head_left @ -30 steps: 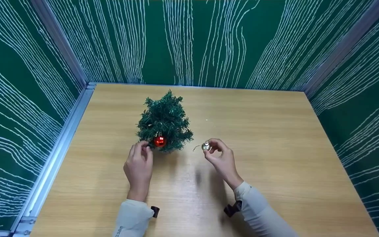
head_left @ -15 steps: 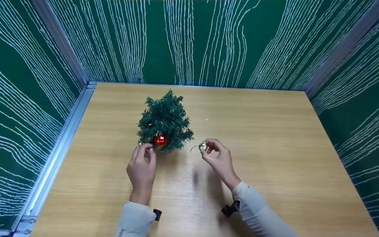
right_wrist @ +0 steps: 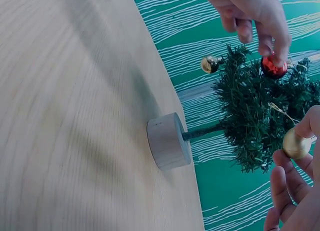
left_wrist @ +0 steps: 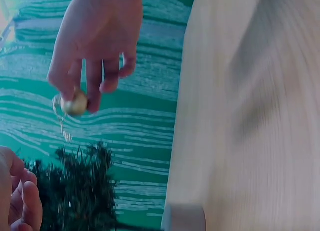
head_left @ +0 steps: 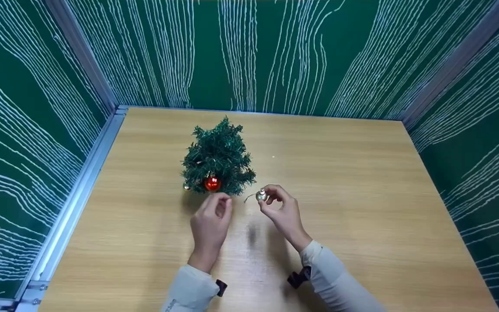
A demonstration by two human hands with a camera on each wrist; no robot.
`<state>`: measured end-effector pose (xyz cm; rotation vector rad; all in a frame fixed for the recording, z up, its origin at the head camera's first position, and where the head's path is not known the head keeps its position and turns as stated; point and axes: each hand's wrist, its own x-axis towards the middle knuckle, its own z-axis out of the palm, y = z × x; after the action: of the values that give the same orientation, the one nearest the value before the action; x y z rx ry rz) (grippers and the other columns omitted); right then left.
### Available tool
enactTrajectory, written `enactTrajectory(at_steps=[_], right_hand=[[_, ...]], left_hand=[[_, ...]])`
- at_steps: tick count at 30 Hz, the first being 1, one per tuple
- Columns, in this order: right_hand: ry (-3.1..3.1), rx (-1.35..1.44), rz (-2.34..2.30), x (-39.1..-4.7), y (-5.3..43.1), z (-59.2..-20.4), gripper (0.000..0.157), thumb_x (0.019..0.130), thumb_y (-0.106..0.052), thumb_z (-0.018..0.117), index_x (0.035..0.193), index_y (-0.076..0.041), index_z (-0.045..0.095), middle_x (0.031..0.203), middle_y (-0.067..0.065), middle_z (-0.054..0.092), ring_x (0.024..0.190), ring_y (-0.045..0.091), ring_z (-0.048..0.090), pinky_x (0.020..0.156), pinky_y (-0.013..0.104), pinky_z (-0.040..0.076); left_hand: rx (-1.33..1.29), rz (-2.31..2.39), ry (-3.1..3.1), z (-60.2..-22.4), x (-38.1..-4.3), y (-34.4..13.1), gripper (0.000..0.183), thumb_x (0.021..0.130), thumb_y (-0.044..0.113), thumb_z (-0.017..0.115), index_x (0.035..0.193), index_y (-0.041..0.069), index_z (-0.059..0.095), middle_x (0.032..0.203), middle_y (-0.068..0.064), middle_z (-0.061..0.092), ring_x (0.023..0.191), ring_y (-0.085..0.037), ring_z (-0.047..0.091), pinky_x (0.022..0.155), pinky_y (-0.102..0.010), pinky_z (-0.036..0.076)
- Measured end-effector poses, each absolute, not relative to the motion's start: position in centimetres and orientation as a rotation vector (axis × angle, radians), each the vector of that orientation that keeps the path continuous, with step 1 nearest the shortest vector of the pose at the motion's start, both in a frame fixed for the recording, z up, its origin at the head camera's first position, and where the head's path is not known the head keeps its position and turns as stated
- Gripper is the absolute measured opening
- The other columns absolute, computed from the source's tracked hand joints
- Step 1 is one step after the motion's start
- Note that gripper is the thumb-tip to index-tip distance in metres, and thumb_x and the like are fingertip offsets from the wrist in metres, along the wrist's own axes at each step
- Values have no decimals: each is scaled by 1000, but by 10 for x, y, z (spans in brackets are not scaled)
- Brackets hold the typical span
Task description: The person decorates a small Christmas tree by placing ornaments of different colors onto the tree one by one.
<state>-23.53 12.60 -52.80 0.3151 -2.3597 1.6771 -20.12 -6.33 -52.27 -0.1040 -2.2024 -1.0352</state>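
My right hand (head_left: pixel 286 219) pinches a small gold Christmas bauble (right_wrist: pixel 296 143) between thumb and fingers, and its thin hanging loop (right_wrist: pixel 280 111) sticks out toward the tree. A small green artificial Christmas tree (head_left: pixel 219 156) stands just beyond both hands. My left hand (head_left: pixel 209 227) hovers in front of the lower branches with loosely bent fingers; nothing shows between them. Just past its fingertips a shiny red bauble (head_left: pixel 212 183) hangs on the tree's front. Another gold bauble (right_wrist: pixel 210 64) hangs at the tree's lower left.
The tree's round pale base (right_wrist: pixel 170 141) rests on the wooden table (head_left: pixel 340 173). Green panels (head_left: pixel 301 56) with white wavy lines enclose the back and sides, joined by metal posts (head_left: pixel 87 56). A dark camera mount (head_left: pixel 221 287) sits on each wrist.
My left hand has moved right, from the tree's lower left to its front, uncovering the gold bauble hanging there. My right hand has shifted slightly left toward the tree with its bauble.
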Motion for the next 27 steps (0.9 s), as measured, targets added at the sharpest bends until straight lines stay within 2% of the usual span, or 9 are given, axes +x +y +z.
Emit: enactTrajectory(at_steps=[5, 10, 16, 23, 27], right_hand=[[-2360, 323, 1669, -233, 122, -522, 28, 78, 5, 73, 104, -5, 68, 91, 6, 70, 76, 25, 61, 75, 28, 46], [-2364, 362, 1660, -223, 115, -504, 25, 79, 8, 70, 103, 3, 66, 91, 12, 70, 76, 34, 61, 75, 27, 47], [-2353, 371, 1657, -229, 116, -525, 27, 78, 5, 72, 102, -5, 68, 91, 4, 70, 76, 26, 61, 73, 26, 47], [-2355, 405, 1689, -229, 116, -534, 26, 80, 0, 73, 101, -15, 68, 88, -4, 68, 76, 17, 60, 75, 36, 48], [-2365, 407, 1688, -229, 115, -535, 26, 80, -1, 74, 101, -16, 69, 89, -5, 68, 75, 17, 60, 74, 28, 46]], left_hand=[[-170, -1026, -2239, -519, -204, -49, 6, 86, 16, 73, 91, 15, 69, 78, 6, 67, 61, -5, 59, 54, -21, 48], [-211, -995, -2278, -519, -206, -39, 9, 86, 17, 73, 94, 17, 69, 77, 8, 65, 58, -4, 54, 50, -22, 43], [-219, -971, -2335, -524, -207, -35, 12, 87, 21, 73, 98, 18, 70, 79, 9, 65, 55, -4, 50, 48, -21, 40], [-227, -985, -2348, -528, -209, -35, 6, 87, 20, 73, 90, 18, 68, 78, 8, 64, 57, -4, 51, 49, -21, 41], [-218, -982, -2358, -529, -209, -35, 6, 87, 21, 73, 90, 19, 68, 78, 9, 63, 56, -4, 49, 48, -21, 39]])
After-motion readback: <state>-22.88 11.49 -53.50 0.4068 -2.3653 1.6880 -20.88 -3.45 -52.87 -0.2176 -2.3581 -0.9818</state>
